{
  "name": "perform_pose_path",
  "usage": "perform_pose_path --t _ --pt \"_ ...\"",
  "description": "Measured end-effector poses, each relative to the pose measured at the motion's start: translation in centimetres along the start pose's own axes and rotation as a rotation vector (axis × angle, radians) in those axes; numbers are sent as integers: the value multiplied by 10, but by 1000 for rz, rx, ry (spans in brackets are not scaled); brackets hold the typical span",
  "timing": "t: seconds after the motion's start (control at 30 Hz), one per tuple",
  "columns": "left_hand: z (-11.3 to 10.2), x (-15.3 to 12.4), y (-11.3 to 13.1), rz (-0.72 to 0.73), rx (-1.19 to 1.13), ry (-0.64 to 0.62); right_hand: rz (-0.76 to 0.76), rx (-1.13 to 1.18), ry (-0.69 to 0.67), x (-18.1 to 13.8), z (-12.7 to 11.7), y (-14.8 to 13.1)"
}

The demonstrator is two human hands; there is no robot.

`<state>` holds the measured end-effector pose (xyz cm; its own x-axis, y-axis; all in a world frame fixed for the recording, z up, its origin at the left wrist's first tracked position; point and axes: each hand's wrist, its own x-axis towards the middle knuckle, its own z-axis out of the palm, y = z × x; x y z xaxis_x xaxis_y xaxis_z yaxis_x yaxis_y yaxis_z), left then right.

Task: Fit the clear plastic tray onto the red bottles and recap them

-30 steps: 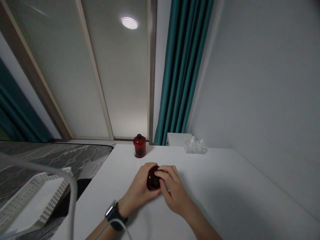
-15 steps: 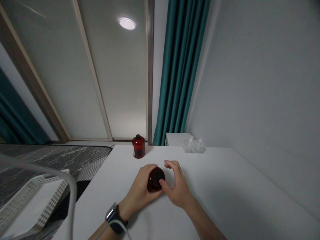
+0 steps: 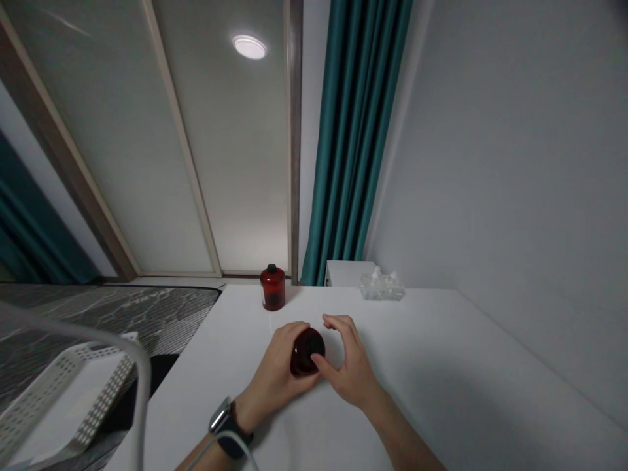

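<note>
My left hand is wrapped round the side of a dark red bottle, low over the white table. The bottle looks tilted, with its dark top turned towards my right hand. The thumb of that hand rests at the bottle's dark top, while its other fingers curve away, spread and apart from the glass. Whether the bottle's base touches the table is hidden. Further back, a second red bottle with a black cap stands upright.
The white table runs along the wall at the right. A clear tray with small bottles sits at its back edge, near a white cabinet. At lower left stands a white perforated basket, and a pale cable crosses the view.
</note>
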<state>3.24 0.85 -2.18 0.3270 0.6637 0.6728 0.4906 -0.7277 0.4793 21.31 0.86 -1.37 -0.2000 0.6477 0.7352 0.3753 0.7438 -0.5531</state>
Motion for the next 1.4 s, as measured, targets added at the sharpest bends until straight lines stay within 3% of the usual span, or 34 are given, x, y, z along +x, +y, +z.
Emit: perform_pose_path --t 0.17,0.4,0.6,0.8,1.0,1.4 --pt "1 0 -3 -33 -12 50 -33 11 18 0 0 -2" --pt "2 -1 -2 27 4 -1 -33 6 5 -1 2 0" --pt "2 0 0 -63 -26 22 -39 -8 32 0 -2 1" --pt "3 -1 2 14 -31 10 -44 25 -29 -1 2 -3" --pt "2 -1 2 -24 -28 44 -24 18 -6 0 -4 2" --pt "3 -3 2 7 -6 9 -82 -5 -16 1 4 -18"
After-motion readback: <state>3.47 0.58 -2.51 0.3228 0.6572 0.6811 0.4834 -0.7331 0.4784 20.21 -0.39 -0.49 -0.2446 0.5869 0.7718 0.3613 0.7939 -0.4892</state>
